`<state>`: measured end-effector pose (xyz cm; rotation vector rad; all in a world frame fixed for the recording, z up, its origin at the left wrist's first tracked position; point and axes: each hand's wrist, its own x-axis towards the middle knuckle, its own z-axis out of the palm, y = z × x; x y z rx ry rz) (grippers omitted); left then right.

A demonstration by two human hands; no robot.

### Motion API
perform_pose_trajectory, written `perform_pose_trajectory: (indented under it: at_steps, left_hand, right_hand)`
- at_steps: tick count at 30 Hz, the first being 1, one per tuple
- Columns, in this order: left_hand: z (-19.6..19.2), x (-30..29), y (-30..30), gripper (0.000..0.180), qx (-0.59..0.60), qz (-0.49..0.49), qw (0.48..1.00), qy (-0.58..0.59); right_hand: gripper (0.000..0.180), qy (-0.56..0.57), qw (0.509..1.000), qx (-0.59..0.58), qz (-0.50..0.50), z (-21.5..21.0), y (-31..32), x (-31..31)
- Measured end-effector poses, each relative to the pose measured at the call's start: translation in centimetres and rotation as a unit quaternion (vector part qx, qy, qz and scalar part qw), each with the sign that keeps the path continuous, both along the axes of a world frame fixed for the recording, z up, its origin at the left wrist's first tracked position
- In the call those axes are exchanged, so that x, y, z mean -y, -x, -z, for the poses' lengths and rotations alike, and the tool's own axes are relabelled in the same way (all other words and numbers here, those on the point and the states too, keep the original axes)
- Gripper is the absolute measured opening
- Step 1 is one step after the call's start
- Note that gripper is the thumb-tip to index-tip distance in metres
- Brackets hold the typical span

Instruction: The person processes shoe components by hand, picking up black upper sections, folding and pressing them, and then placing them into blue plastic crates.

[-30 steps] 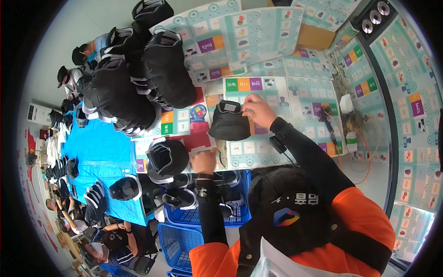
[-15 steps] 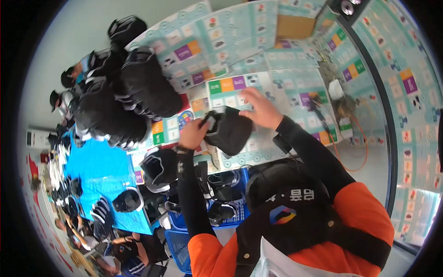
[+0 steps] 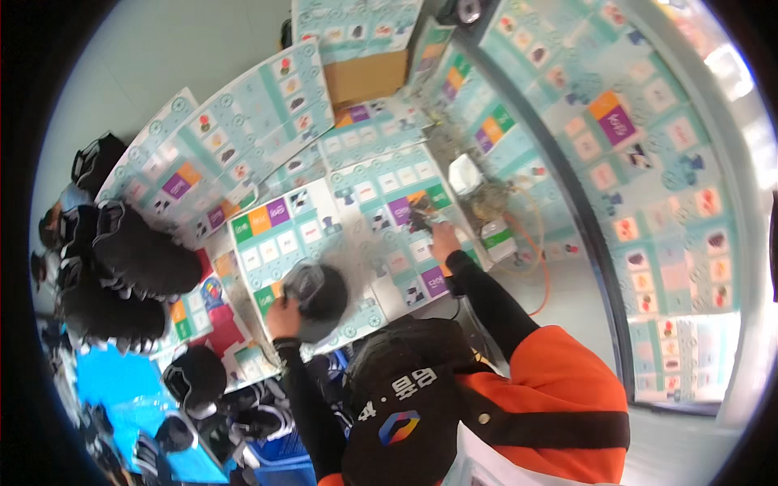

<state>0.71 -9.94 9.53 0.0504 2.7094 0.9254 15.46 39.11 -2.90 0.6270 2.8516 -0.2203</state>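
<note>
My left hand (image 3: 283, 317) is closed on the edge of a black cap (image 3: 321, 300), which is tilted over the worktable (image 3: 381, 301) and a little smeared by motion. Farther to the right, my right hand (image 3: 442, 241) has its fingers closed at the near end of a small dark gun-shaped tool (image 3: 419, 217). The tool lies at the table's right part, and its exact kind is hard to make out. Printed sheets in pale green and white cover the tabletop under both hands.
Stacks of black caps (image 3: 146, 253) stand at the left, with a single cap (image 3: 194, 378) nearer me. Below the table edge is a blue basket (image 3: 279, 449) of caps. An orange hose (image 3: 545, 279) hangs at the right. Printed boards (image 3: 235, 121) rise behind the table.
My right hand has left the cap and moved right to the dark tool. My left hand keeps the cap, now turned differently. The whole view has swung to the right.
</note>
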Motion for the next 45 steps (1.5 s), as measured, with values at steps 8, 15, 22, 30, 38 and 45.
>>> perform_pose_trajectory:
  at_steps: [8,15,22,30,38,45]
  left_hand:
    - [9.8,-12.3,-0.3,0.039,0.325,-0.242,0.872,-0.275]
    - [3.7,-11.0,1.8,0.031,0.286,-0.19,0.919,-0.192]
    - [4.0,-11.4,1.4,0.036,0.248,-0.259,0.905,-0.229]
    - [1.7,-12.4,2.2,0.034,0.234,-0.307,0.907,-0.169]
    - [4.8,-10.4,4.7,0.033,0.116,-0.094,0.983,-0.11]
    - [3.8,-9.5,5.2,0.032,0.119,-0.107,0.972,-0.171]
  right_hand:
    - [0.095,0.095,0.993,-0.041,0.054,-1.1,-0.8,-7.6]
    - [0.079,0.117,0.993,-0.006,0.027,0.8,1.0,-9.7]
    - [0.023,0.581,0.784,-0.18,0.128,-4.7,0.5,-4.0]
    - [0.021,0.665,0.746,-0.029,0.039,-18.7,0.5,3.1]
    - [0.022,0.545,0.817,-0.142,-0.125,-20.4,0.6,3.1]
    - [0.022,0.52,0.824,-0.116,-0.195,-23.1,1.3,2.0]
